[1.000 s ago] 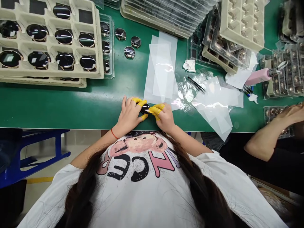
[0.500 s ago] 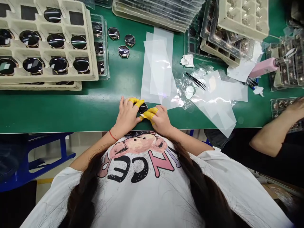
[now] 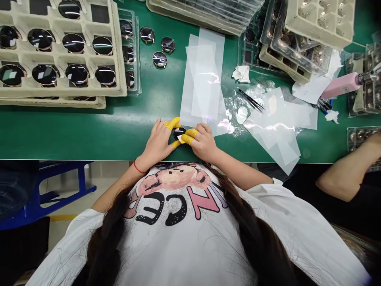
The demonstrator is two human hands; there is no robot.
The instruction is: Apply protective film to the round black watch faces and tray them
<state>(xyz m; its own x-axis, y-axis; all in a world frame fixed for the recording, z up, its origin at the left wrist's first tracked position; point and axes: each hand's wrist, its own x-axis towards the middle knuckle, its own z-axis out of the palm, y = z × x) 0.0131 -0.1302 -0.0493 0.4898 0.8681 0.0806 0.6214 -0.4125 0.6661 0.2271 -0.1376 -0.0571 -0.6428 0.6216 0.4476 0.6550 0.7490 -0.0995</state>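
Between my left hand (image 3: 159,141) and my right hand (image 3: 201,142) sits a small round dark lens (image 3: 179,134) with a glossy face. Yellow finger cots cover my thumbs and some fingertips, and both hands pinch the lens by its edge just above the green bench (image 3: 65,133). The fingers hide part of the lens. Beyond my hands lie overlapping translucent film sheets (image 3: 204,81), with their lower edge close to my right hand.
A beige pulp tray (image 3: 119,51) of dark lenses fills the back left, and several loose lenses (image 3: 160,59) lie beside it. Tweezers (image 3: 251,100) rest on crumpled plastic wrap at right. A co-worker's arm (image 3: 342,184) is at far right, near a pink-handled tool (image 3: 342,85).
My view has shifted, so the bench items sit further up and left. My fingers have changed their grip around the lens, and both hands still hold it.
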